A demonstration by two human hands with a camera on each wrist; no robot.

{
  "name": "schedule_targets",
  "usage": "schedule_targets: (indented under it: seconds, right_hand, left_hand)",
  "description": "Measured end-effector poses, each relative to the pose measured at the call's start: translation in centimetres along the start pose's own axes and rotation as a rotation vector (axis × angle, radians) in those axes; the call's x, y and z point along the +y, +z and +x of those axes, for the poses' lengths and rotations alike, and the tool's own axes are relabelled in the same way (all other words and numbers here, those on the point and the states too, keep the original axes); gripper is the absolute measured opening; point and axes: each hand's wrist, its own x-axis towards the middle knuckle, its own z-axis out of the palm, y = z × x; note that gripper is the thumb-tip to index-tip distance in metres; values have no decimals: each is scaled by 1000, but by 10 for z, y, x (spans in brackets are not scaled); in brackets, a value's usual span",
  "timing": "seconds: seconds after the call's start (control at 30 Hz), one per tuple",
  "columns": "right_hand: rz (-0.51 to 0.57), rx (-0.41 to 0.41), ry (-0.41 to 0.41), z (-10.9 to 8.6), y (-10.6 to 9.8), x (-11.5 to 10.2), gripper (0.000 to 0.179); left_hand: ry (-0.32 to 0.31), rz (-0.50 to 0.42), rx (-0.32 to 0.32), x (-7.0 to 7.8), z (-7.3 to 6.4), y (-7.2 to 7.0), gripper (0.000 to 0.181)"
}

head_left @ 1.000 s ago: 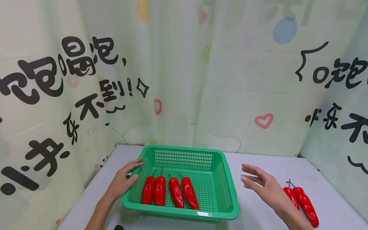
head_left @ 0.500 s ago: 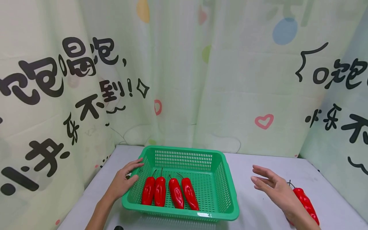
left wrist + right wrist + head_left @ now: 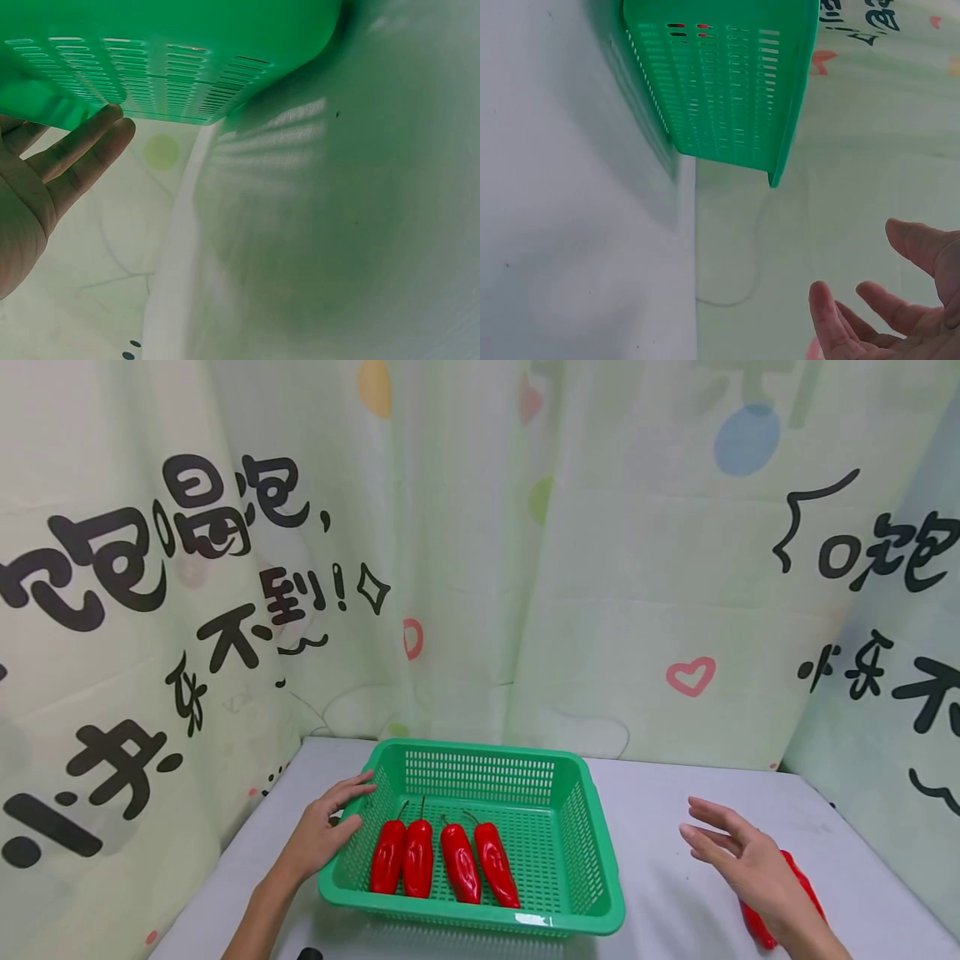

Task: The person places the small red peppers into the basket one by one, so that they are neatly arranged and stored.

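Note:
A green plastic basket [image 3: 603,860] sits on the table, with several red chili peppers [image 3: 460,864] lying side by side in its left half. My left hand [image 3: 325,829] is at the basket's left side, its fingers extended against the rim. In the left wrist view, nearly straight fingertips [image 3: 112,124] reach the outside of the perforated wall. To the right of the basket, my right hand [image 3: 738,856] hovers with loosely bent fingers and holds nothing. Behind that hand and wrist, red chili peppers [image 3: 759,927] lie on the table, mostly hidden.
The white table [image 3: 652,827] extends on both sides of the basket. A pale printed curtain [image 3: 600,610] hangs behind and along the sides. A small black object [image 3: 310,953] shows at the bottom edge, left of the basket's front.
My right hand has moved rightward, away from the basket, and now covers more of the peppers on the right. The left hand and the basket have stayed in place.

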Motion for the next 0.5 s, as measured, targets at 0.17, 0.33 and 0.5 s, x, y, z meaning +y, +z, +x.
schedule_targets:
  seconds: [0.17, 0.33, 0.5]
  right_hand:
    - [-9, 0, 8, 1, -10, 12, 83]
    - [0, -5, 42, 3, -17, 21, 86]
    - [0, -9, 84, 5, -23, 27, 91]
  left_hand:
    - [4, -4, 2, 1, 0, 0, 41]
    - [5, -5, 4, 0, 0, 0, 42]
    - [10, -3, 7, -2, 0, 1, 43]
